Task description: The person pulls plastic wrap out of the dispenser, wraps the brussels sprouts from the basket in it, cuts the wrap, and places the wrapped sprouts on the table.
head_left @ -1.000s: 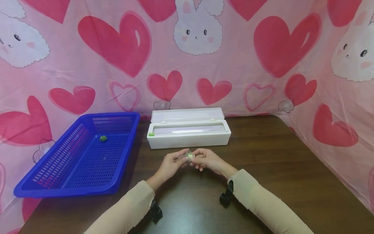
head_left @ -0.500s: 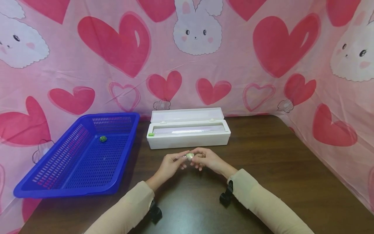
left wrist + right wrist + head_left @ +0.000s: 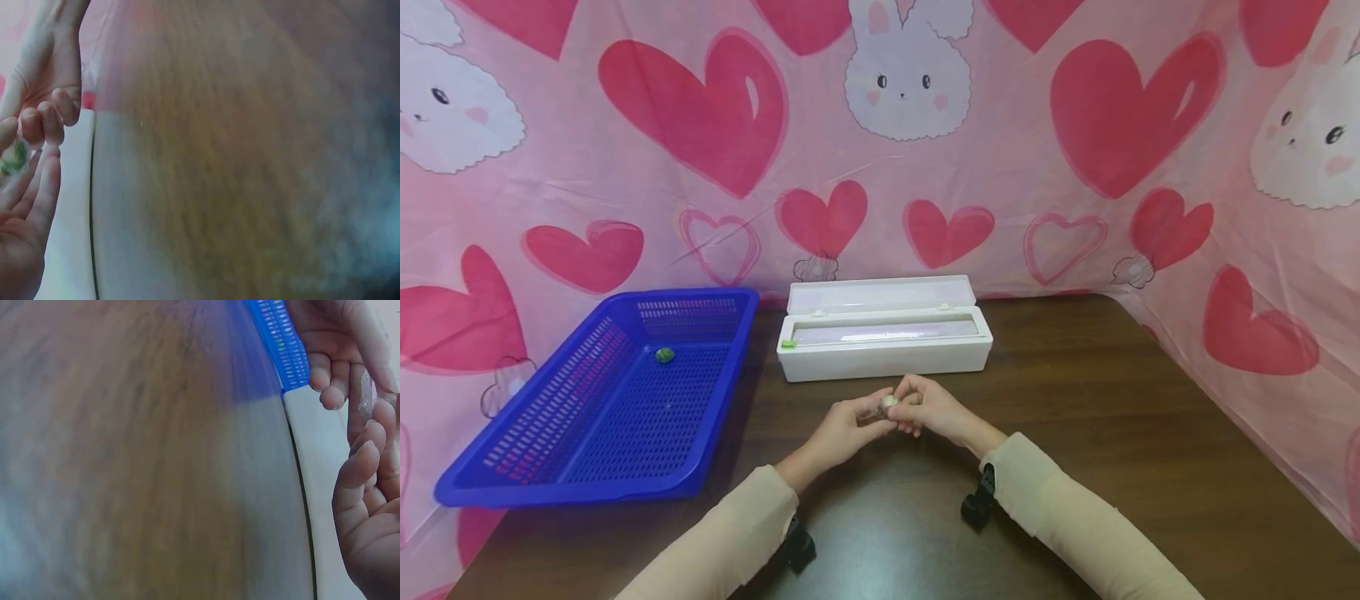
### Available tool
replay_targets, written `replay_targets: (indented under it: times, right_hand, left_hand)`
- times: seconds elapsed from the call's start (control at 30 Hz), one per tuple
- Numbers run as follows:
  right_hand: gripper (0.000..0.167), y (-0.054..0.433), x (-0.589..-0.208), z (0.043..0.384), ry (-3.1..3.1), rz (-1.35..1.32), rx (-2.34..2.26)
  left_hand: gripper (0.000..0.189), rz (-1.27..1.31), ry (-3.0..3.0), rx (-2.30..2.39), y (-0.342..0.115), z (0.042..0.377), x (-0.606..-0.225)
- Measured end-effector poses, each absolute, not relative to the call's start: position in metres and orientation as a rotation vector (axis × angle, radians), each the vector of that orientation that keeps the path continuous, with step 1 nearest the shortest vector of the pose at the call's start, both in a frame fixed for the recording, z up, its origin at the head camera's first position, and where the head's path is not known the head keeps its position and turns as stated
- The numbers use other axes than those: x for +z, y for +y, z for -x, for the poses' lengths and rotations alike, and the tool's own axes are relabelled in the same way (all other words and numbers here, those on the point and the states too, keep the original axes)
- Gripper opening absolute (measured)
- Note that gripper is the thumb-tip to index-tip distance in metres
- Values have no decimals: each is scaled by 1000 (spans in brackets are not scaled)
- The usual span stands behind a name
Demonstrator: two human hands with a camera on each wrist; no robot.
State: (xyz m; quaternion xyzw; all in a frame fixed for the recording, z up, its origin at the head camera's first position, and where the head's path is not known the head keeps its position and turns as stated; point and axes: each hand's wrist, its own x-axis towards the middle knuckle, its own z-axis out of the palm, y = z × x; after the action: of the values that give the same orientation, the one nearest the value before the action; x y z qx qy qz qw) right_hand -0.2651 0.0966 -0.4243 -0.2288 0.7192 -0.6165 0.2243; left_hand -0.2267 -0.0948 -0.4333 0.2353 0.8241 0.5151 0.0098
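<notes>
In the head view a small pale-green Brussels sprout [image 3: 888, 402] in clear film sits between both hands, above the table in front of the white box. My left hand [image 3: 841, 431] holds it from the left, thumb below and fingers behind. From the other side my right hand [image 3: 942, 413] pinches it with thumb and index finger. The left wrist view shows the sprout's green side [image 3: 12, 157] at the frame edge, partly covered by fingers. Crinkled cling film [image 3: 366, 397] shows between the fingers in the right wrist view.
A white cling film dispenser [image 3: 887, 362] with raised lid and green slider [image 3: 787, 343] stands just behind the hands. At left is a blue slotted basket [image 3: 718, 417] holding another green sprout [image 3: 665, 355]. Beneath lies a brown wooden table [image 3: 1112, 433]; a pink printed curtain [image 3: 1015, 167] hangs behind.
The fingers have shifted around the wrapped sprout: my left thumb has moved lower and right, and my right index finger has risen slightly. Basket and dispenser stay put.
</notes>
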Motion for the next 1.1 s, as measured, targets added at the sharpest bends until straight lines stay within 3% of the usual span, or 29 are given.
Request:
replay_targets:
  times: [0.33, 0.6, 1.1]
  right_hand:
    - [13, 98, -430, 267, 1730, 598, -1838]
    - [35, 100, -431, 267, 1618, 635, -1865]
    - [21, 98, -430, 269, 1890, 536, -1816]
  left_hand:
    - [35, -725, 2670, 1640, -87, 226, -430]
    - [45, -757, 2537, 1709, -91, 226, -432]
    - [34, -709, 2820, 1526, -91, 226, -427]
